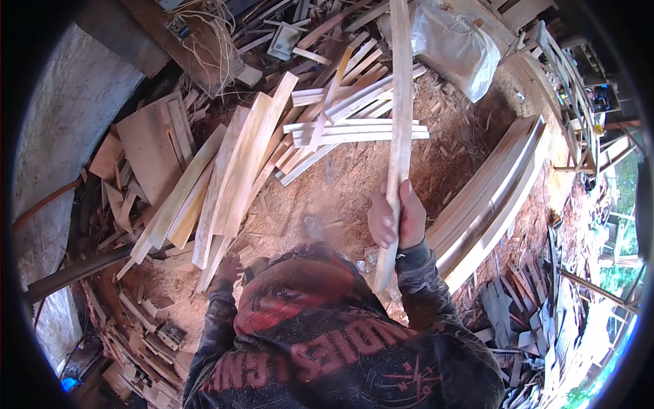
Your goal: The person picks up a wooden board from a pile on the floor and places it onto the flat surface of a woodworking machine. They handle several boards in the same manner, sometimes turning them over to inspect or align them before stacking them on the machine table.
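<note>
My right hand (401, 217) grips a long, narrow wooden board (400, 128) near its lower end. The thumb lies along one side and the fingers wrap the other, and the far end runs out past the top of the view. Low on the left, my left hand (230, 268) is close to the near ends of some pale sawn boards (240, 174). Part of that hand is dim against my sleeve, so whether it touches a board or is open is unclear.
Moulded wooden strips (357, 131) lie crosswise ahead. Long boards (490, 189) are stacked on the right, beside sawdust-covered ground (327, 199). Clear plastic sheeting (454, 51) lies at the upper right. Tangled cable (204, 46) rests on a panel at the upper left. Scrap wood (531, 307) piles up lower right.
</note>
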### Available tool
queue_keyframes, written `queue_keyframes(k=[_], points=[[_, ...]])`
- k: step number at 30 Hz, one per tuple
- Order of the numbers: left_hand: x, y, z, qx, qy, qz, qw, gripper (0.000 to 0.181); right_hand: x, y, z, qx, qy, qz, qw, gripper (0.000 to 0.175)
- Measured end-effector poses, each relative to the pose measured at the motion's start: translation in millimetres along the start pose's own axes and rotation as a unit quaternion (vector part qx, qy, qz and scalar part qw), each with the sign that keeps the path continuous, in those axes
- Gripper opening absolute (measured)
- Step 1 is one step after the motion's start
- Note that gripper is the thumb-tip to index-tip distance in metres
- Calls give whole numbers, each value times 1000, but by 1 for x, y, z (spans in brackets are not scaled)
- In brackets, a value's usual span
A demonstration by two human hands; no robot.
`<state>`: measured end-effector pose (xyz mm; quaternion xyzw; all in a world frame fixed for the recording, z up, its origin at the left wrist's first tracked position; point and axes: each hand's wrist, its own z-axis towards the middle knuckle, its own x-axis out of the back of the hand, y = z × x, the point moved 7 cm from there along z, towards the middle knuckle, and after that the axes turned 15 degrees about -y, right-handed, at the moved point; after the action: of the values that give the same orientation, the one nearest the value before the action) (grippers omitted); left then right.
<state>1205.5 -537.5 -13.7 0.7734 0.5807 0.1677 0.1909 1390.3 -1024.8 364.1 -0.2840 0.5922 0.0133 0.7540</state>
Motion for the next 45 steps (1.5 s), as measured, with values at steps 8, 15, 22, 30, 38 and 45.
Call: queue_keyframes(k=[8, 15, 22, 30, 38, 45], points=[[-8, -9, -9, 23, 46, -93, 994, 42, -2, -9, 4, 33, 9, 21, 999, 37], [-5, -28, 2, 46, -22, -118, 992, 41, 56, -3, 2, -33, 243, -245, 938, 35], [-15, -30, 0, 11, 55, -148, 987, 41, 162, 51, -30, -35, 223, 114, 968, 25], [-4, -55, -17, -1, 86, -115, 990, 40, 180, 79, -40, 54, 143, 492, 857, 20], [-16, -51, -16, -9, 100, -104, 989, 44, 193, 56, -18, 19, 165, 443, 881, 18], [0, -83, -34, 7, 139, -90, 986, 48, 242, 6, 85, 28, 263, 17, 964, 45]])
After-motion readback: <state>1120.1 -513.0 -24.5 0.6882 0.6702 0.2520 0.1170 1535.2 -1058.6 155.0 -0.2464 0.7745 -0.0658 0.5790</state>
